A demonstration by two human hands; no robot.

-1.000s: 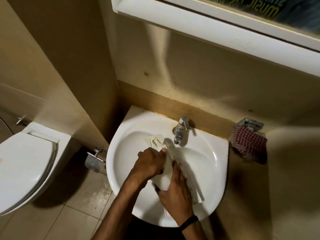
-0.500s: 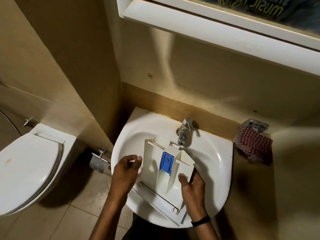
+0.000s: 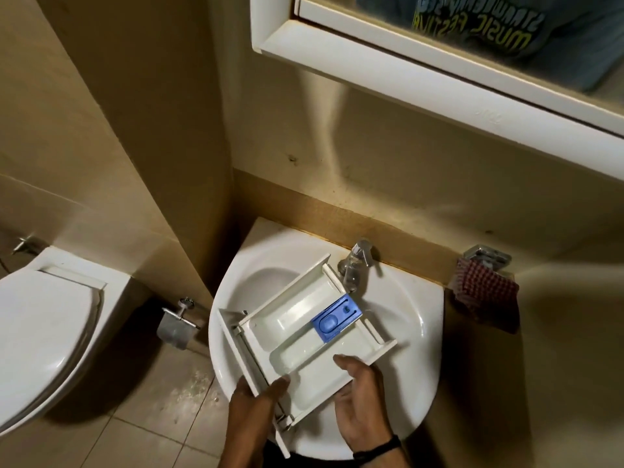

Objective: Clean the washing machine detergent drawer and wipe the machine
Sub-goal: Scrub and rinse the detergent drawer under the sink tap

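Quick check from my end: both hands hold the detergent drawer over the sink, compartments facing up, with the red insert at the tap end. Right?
Not quite: the insert is blue, not red, as the head view shows. The rest stands: the left hand and right hand hold the detergent drawer over the sink, compartments facing up, with the insert at the tap end.

Bare forearms [image 3: 241,444] — a thin black band [image 3: 377,446] behind the right hand [image 3: 362,400]
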